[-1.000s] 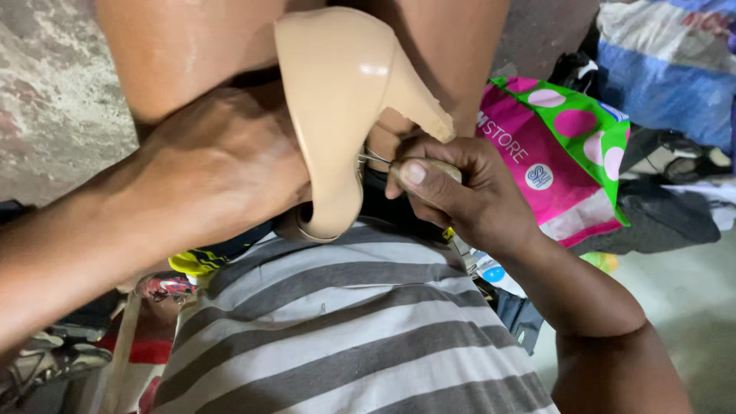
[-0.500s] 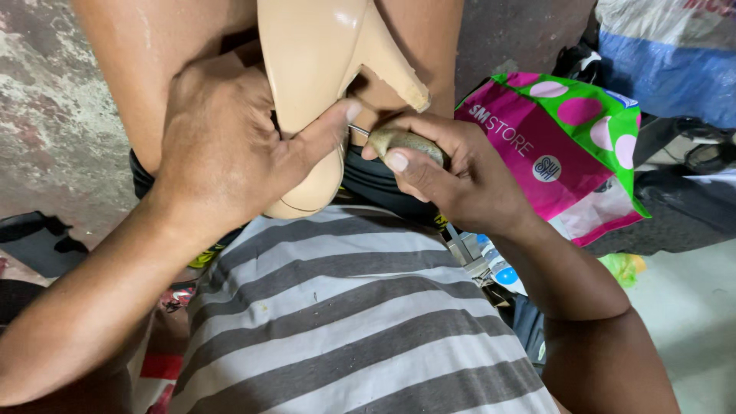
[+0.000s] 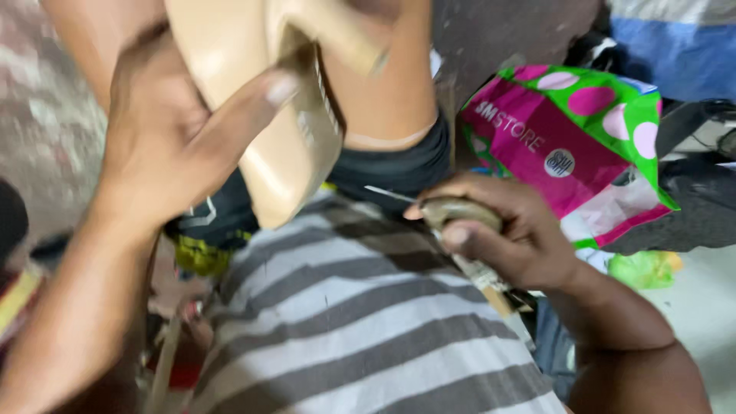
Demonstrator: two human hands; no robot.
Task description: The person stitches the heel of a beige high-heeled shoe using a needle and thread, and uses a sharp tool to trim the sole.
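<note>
Concrete floor lies beyond the left hand gripping a shoe; right hand clasps an awl beside a bag.

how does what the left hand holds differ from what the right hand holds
The left hand grips a large beige high-heeled shoe, raised with its sole showing. The right hand closes round a small tool with a dark handle and a thin metal tip, held low over the striped shirt. Both are firmly gripped.
</note>
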